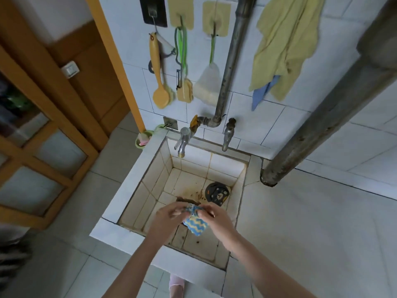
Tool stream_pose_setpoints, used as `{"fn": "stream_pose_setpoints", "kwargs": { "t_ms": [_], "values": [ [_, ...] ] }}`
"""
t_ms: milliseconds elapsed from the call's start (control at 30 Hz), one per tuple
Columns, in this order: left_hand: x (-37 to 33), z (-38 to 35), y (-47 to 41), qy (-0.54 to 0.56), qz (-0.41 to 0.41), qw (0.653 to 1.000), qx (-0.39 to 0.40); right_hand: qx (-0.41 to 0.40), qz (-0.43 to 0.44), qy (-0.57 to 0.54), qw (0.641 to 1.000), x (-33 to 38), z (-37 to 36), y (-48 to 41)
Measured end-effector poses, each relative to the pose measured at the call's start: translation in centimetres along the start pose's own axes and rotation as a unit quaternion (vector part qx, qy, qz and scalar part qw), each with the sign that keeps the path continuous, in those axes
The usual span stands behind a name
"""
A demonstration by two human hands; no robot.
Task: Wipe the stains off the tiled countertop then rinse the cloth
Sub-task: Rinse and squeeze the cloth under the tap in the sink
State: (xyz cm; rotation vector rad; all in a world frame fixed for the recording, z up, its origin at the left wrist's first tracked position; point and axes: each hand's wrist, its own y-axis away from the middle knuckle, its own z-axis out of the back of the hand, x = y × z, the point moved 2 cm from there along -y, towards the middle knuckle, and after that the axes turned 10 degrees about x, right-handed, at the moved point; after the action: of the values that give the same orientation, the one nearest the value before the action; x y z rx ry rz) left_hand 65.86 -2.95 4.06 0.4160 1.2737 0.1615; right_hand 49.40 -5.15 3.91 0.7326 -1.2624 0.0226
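**tilefan:** what are the fingers doing?

**sinkwatcher:** All curled in. The left hand (166, 216) has its fingers (176, 208) pinching the bunched top of the cloth (196, 222). The right hand (217, 218) curls its own fingers (208, 210) round the same bunch from the other side. So both have a grip on it, and the loose end hangs down between the wrists.

**tilefan:** and where's the cloth exactly?

**sinkwatcher:** It's blue with yellow zigzags, held up over the sink (137, 175), nearer the front edge than the back. Can't tell if it's wet. The black drain cover (217, 193) sits in the basin's back right corner. Two taps (182, 143) poke out over the back edge. The countertop (311, 233) runs off from the sink's right edge. Up on the wall there's a yellow brush (159, 72) above the taps and a yellow towel (283, 48) further right.
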Motion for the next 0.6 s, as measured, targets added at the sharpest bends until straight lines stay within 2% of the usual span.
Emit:
{"fn": "stream_pose_setpoints", "kwargs": {
  "t_ms": [200,333,467,600],
  "values": [
    [0.9,4.8,-3.8,0.101,0.057,0.993,-0.005,-0.106,0.010,-0.067,0.992,2.6,-1.7,-4.7],
    [0.7,7.5,-6.9,0.148,0.079,0.986,-0.010,-0.156,0.070,0.003,0.985,6.2,-0.8,-7.1],
    [-0.2,8.9,-9.8,0.138,0.082,0.987,-0.026,-0.182,0.131,0.009,0.974,10.3,0.4,-8.6],
    [-1.0,9.2,-11.9,0.117,0.072,0.990,-0.021,-0.188,0.137,0.039,0.972,11.7,0.7,-9.3]
  ]
}}
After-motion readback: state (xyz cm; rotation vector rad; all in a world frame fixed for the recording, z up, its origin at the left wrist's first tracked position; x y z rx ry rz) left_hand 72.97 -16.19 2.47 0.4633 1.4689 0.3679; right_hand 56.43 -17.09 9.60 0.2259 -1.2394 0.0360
